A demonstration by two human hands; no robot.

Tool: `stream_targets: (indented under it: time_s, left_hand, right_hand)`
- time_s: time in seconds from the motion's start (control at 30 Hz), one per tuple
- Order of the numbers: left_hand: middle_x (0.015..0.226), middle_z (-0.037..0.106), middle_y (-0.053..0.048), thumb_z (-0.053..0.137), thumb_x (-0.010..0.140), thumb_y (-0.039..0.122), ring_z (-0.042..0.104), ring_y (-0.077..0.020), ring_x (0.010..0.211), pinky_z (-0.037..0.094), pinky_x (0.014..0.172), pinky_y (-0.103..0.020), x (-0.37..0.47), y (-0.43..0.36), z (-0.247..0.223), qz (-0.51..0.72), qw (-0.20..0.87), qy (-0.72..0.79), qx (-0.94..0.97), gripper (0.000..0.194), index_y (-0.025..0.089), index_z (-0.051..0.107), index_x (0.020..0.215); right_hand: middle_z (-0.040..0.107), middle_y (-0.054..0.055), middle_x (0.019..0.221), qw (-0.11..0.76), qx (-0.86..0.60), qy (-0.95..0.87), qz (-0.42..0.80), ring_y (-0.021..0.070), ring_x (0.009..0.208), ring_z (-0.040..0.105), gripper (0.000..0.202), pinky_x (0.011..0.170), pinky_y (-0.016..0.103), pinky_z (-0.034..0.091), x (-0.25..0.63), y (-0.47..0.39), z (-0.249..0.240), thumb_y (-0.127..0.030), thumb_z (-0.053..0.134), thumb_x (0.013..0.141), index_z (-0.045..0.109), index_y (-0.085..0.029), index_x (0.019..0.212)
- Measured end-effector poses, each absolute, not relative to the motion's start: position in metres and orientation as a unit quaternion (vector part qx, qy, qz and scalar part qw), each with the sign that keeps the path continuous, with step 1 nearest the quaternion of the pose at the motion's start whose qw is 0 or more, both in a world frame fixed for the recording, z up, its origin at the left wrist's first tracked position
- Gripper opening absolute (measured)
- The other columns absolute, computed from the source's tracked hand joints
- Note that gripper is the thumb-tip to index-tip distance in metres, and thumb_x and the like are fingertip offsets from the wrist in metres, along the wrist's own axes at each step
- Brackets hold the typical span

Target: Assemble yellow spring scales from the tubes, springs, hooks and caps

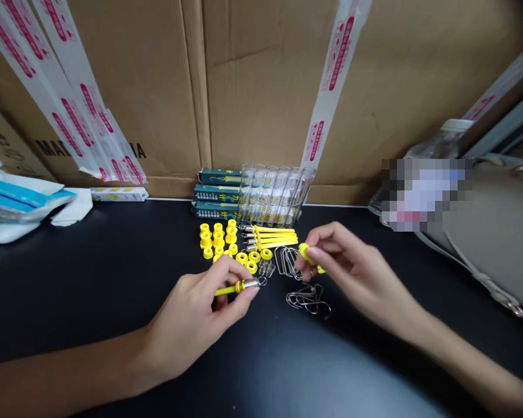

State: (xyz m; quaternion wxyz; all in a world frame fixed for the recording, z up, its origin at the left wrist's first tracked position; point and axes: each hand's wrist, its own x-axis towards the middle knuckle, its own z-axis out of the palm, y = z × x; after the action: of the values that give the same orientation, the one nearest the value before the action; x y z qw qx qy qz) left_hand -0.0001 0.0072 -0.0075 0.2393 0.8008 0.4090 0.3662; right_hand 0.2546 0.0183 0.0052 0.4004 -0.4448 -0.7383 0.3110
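Observation:
My left hand (200,316) is closed around a yellow rod (226,290) with a metal tip, which ends in a small wire ring. My right hand (348,270) pinches a small yellow plastic piece (304,251) between thumb and fingers; its exact shape is partly hidden. Just past the left hand stand several yellow caps (218,238) and flat yellow rings (251,267). Small coil springs (267,268) lie between the two hands. Under and beside the right hand are bent wire loops (286,262) and a tangle of metal hooks (307,299).
More yellow rods (272,238) lie in front of a row of clear tubes (270,194) and stacked green boxes (213,194). Cardboard (261,87) rises behind. A blue-white packet (21,200) is at left, a plastic bottle (436,145) and a grey bag (497,232) at right.

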Motion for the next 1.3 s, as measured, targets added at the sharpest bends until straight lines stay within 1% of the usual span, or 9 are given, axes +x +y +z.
stream_targets:
  time_s: [0.07, 0.2, 0.3, 0.57, 0.73, 0.87, 1.03, 1.2, 1.3]
  left_hand:
    - [0.075, 0.07, 0.01, 0.061, 0.092, 0.022, 0.067, -0.0059, 0.061, 0.05, 0.058, -0.011, 0.0, 0.006, -0.006, 0.362, 0.244, 0.404, 0.804, 0.005, 0.024, 0.061, 0.097]
    - [0.079, 0.072, 0.011, 0.062, 0.091, 0.017, 0.062, -0.0026, 0.056, 0.047, 0.055, -0.008, 0.001, 0.006, -0.004, 0.372, 0.221, 0.386, 0.815, 0.012, 0.025, 0.065, 0.099]
    - [0.076, 0.071, 0.011, 0.063, 0.091, 0.018, 0.055, -0.0022, 0.048, 0.044, 0.05, -0.009, 0.002, 0.006, -0.003, 0.371, 0.213, 0.39, 0.815, 0.01, 0.025, 0.066, 0.098]
    - [0.084, 0.072, 0.011, 0.069, 0.09, 0.02, 0.063, -0.0033, 0.062, 0.045, 0.061, -0.01, 0.0, 0.006, -0.003, 0.358, 0.205, 0.381, 0.827, 0.01, 0.026, 0.067, 0.098]
    - [0.085, 0.072, 0.009, 0.061, 0.096, 0.023, 0.062, -0.0049, 0.064, 0.043, 0.063, -0.013, 0.0, 0.007, -0.001, 0.332, 0.206, 0.372, 0.842, 0.008, 0.025, 0.068, 0.094]
    - [0.081, 0.068, 0.007, 0.048, 0.101, 0.021, 0.062, -0.007, 0.066, 0.042, 0.06, -0.016, -0.002, 0.007, 0.003, 0.289, 0.214, 0.351, 0.864, 0.016, 0.023, 0.062, 0.092]
    - [0.07, 0.059, 0.005, 0.033, 0.103, 0.019, 0.057, -0.0114, 0.058, 0.039, 0.056, -0.024, -0.003, 0.005, 0.002, 0.253, 0.141, 0.302, 0.908, 0.025, 0.022, 0.05, 0.085]
    - [0.073, 0.066, 0.008, 0.035, 0.104, 0.021, 0.064, -0.0111, 0.056, 0.043, 0.054, -0.022, -0.001, 0.003, -0.002, 0.26, 0.155, 0.324, 0.896, 0.009, 0.023, 0.043, 0.109]
    - [0.071, 0.064, 0.011, 0.038, 0.103, 0.02, 0.061, -0.0096, 0.051, 0.041, 0.05, -0.021, -0.001, 0.002, -0.001, 0.262, 0.177, 0.343, 0.884, 0.007, 0.025, 0.04, 0.107]
  right_hand:
    - [0.066, -0.002, 0.079, 0.404, -0.438, -0.705, 0.384, 0.0105, 0.058, 0.059, 0.011, 0.052, 0.021, 0.047, 0.236, 0.004, -0.002, -0.035, 0.048, 0.103, 0.051, -0.024, 0.102]
    - [0.065, -0.002, 0.081, 0.405, -0.435, -0.697, 0.401, 0.0082, 0.059, 0.056, 0.016, 0.056, 0.019, 0.047, 0.218, -0.014, -0.013, -0.031, 0.049, 0.103, 0.059, -0.025, 0.114]
    - [0.066, -0.001, 0.084, 0.401, -0.439, -0.69, 0.413, 0.0084, 0.063, 0.058, 0.018, 0.059, 0.019, 0.048, 0.218, -0.018, -0.014, -0.03, 0.051, 0.102, 0.063, -0.026, 0.115]
    - [0.066, -0.002, 0.083, 0.38, -0.438, -0.678, 0.452, 0.008, 0.063, 0.057, 0.017, 0.058, 0.017, 0.048, 0.218, -0.02, -0.011, -0.031, 0.053, 0.102, 0.065, -0.027, 0.113]
    - [0.066, -0.002, 0.082, 0.366, -0.438, -0.682, 0.457, 0.0082, 0.062, 0.057, 0.017, 0.056, 0.017, 0.047, 0.217, -0.024, -0.008, -0.031, 0.052, 0.102, 0.065, -0.027, 0.112]
    - [0.068, -0.001, 0.083, 0.377, -0.43, -0.706, 0.419, 0.0092, 0.064, 0.058, 0.016, 0.057, 0.018, 0.049, 0.216, -0.025, -0.004, -0.028, 0.052, 0.102, 0.065, -0.026, 0.11]
    - [0.069, -0.002, 0.084, 0.381, -0.417, -0.721, 0.403, 0.0082, 0.063, 0.059, 0.015, 0.058, 0.017, 0.049, 0.212, -0.026, -0.001, -0.024, 0.052, 0.101, 0.064, -0.026, 0.111]
    - [0.066, -0.003, 0.076, 0.383, -0.421, -0.708, 0.419, 0.0094, 0.061, 0.058, 0.022, 0.057, 0.019, 0.049, 0.209, -0.027, -0.001, -0.025, 0.05, 0.101, 0.058, -0.025, 0.121]
    - [0.067, -0.001, 0.076, 0.394, -0.427, -0.688, 0.435, 0.0096, 0.057, 0.056, 0.021, 0.054, 0.02, 0.048, 0.207, -0.027, -0.003, -0.029, 0.049, 0.102, 0.057, -0.024, 0.121]
